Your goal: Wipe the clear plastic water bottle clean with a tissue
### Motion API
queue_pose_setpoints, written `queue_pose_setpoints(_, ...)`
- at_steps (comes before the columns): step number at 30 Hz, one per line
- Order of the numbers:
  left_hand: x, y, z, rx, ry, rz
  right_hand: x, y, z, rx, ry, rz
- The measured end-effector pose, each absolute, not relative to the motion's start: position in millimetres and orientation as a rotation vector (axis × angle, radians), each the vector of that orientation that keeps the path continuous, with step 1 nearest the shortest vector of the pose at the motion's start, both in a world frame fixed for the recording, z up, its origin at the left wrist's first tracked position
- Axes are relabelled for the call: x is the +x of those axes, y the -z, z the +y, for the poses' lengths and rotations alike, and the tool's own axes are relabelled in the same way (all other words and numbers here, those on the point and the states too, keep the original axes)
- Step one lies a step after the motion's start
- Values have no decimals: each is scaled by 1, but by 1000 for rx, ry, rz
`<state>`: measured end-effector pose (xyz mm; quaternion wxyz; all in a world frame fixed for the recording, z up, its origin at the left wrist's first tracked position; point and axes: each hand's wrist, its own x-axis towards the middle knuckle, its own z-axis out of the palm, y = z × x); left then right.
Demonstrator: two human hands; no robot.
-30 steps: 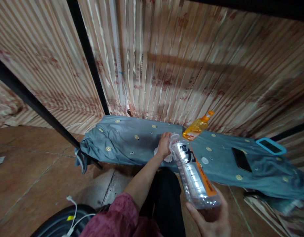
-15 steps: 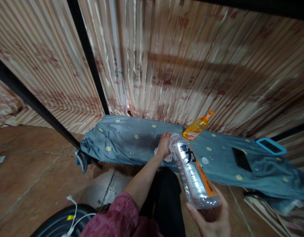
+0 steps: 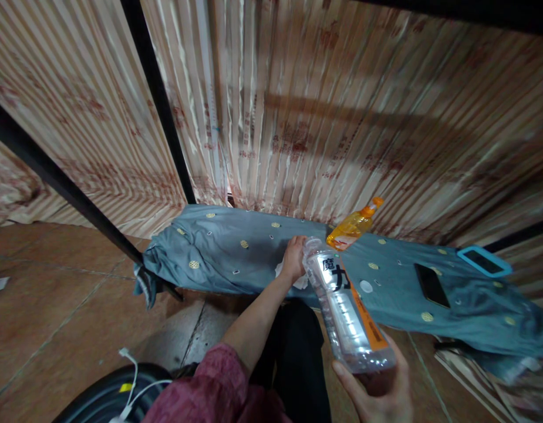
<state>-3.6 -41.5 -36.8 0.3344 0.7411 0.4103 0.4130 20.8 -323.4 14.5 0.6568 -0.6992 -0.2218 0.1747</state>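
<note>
A clear, uncapped plastic bottle (image 3: 341,314) with a silver and orange label is tilted, its mouth up and to the left. My right hand (image 3: 381,385) grips its base. At the neck, my left hand (image 3: 294,258) is closed, its fingertips partly hidden by the bottle. Crumpled white tissue (image 3: 301,282) shows beneath that hand, over the blue-grey cloth. Just beyond the bottle's mouth an orange spray bottle (image 3: 351,228) lies on the cloth. A small round white disc (image 3: 366,286), perhaps a cap, rests to the right of the bottle.
A narrow bench with patterned cloth (image 3: 227,252) runs across in front of me. On its right lie a black phone (image 3: 431,285) and a blue-framed device (image 3: 485,261). Dark metal poles (image 3: 159,94) stand before a striped curtain (image 3: 297,117). White cables (image 3: 134,388) hang at lower left.
The bottle and both hands stay almost in place. No other object has visibly moved.
</note>
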Motion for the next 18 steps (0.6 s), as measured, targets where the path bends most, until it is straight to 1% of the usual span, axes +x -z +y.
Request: queue_pose_setpoints(18, -5, 35, -42, 1925, -1071, 1054, 21, -13, -323, -1557, -381, -526)
